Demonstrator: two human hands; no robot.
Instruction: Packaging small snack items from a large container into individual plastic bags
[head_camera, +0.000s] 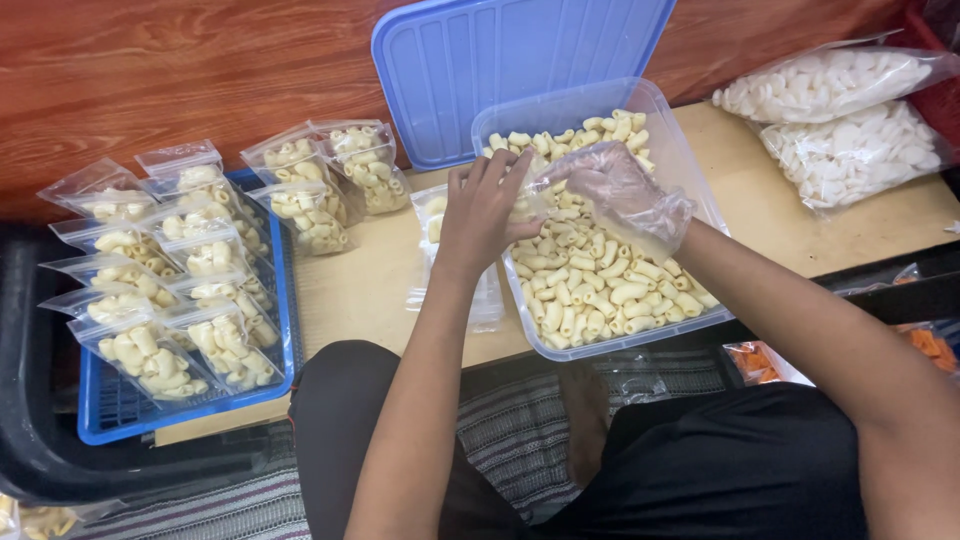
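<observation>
A clear plastic tub (690, 170) full of pale macaroni-shaped snacks sits on a low wooden board (350, 280). My left hand (485, 210) holds a small clear bag (535, 195) open at the tub's left rim. My right hand (625, 190), inside a thin clear plastic glove, hovers over the snacks right beside the bag's mouth, fingers bent around some pieces. A short stack of empty clear bags (432, 215) lies on the board left of the tub.
A blue tray (110, 415) at left holds several filled snack bags. More filled bags (330, 180) stand behind it. A blue lid (500, 60) leans on the wood wall. Two big bags of white crackers (840, 110) lie at right. My knees are below.
</observation>
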